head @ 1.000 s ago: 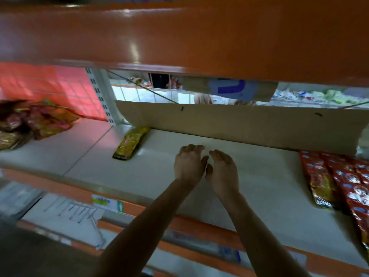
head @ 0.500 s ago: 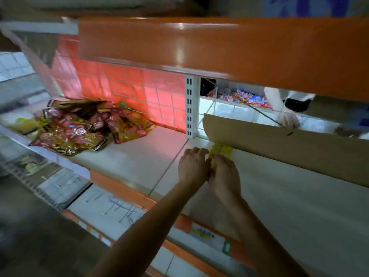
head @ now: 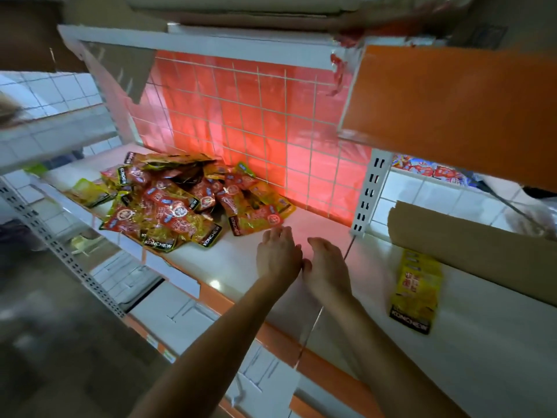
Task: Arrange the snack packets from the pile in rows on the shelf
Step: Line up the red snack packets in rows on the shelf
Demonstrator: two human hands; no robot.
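A pile of red and yellow snack packets (head: 184,203) lies on the white shelf (head: 238,267) against the red grid back wall. My left hand (head: 278,254) hovers palm down just right of the pile, its fingertips near the closest packet. Beside it, thumbs almost touching, is my right hand (head: 324,267), fingers loosely bent. Both hands hold nothing. One yellow packet (head: 417,291) lies flat on the right shelf section, in front of a cardboard strip (head: 470,245).
An orange shelf edge (head: 452,107) hangs overhead at the right. A white slotted upright (head: 369,191) divides the two shelf sections. A lone green-yellow packet (head: 90,193) lies left of the pile. Lower shelves and a slotted post (head: 60,248) are at the left.
The view has swung left. Both hands left the yellow packet by the cardboard and moved left across the shelf to the pile, empty.
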